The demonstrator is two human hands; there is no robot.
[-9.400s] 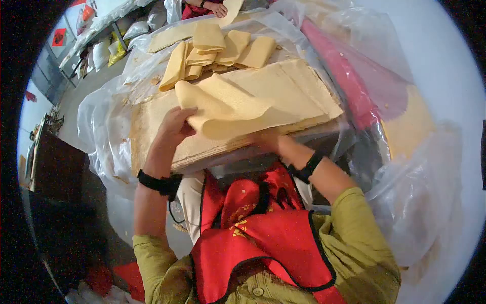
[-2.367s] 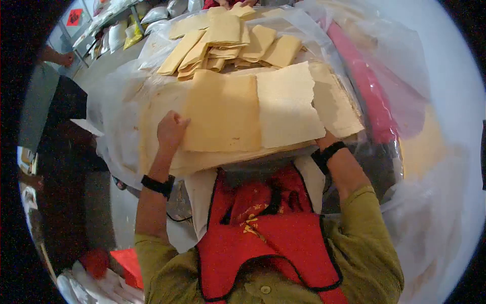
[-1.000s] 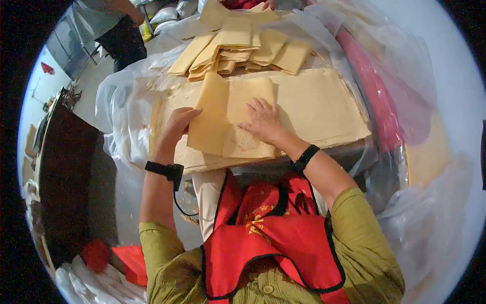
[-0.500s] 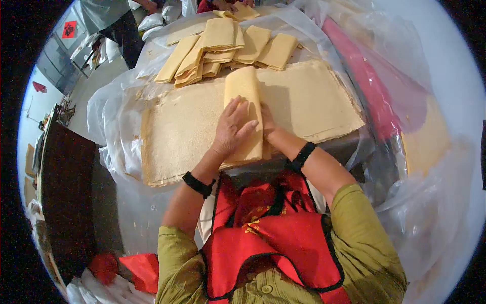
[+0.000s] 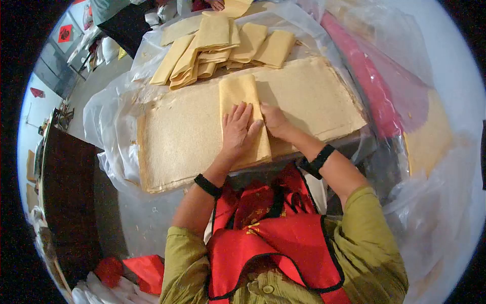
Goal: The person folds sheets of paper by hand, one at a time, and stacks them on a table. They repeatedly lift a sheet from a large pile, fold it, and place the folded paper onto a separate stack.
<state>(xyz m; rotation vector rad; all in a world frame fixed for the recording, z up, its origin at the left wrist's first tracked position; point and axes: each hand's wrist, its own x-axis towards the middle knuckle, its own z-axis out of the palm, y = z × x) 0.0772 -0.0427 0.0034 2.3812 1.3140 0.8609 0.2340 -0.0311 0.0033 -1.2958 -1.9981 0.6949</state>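
Left hand [image 5: 238, 133] open, flat upon folded sheet [image 5: 239, 89]; right hand [image 5: 277, 122] curled at its right edge, grip indeterminable. Folded pieces [image 5: 213, 33] lie beyond.

Yellow folded sheet [image 5: 239, 90], red apron [image 5: 283, 238], olive sleeves [image 5: 372, 233].
The apron carries black edging and a gold motif [image 5: 253, 229]; the wristbands [image 5: 207, 186] are black. The flat stack [image 5: 177, 137] is creamy beige with browner edges, the folded bundles [image 5: 212, 33] match the sheet's yellow, and the plastic strip [image 5: 369, 86] is deep pink.

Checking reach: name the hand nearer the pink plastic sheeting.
Right: right hand at the edge of the folded sheet, left of the pink plastic sheeting; left hand on the sheet, farther left.
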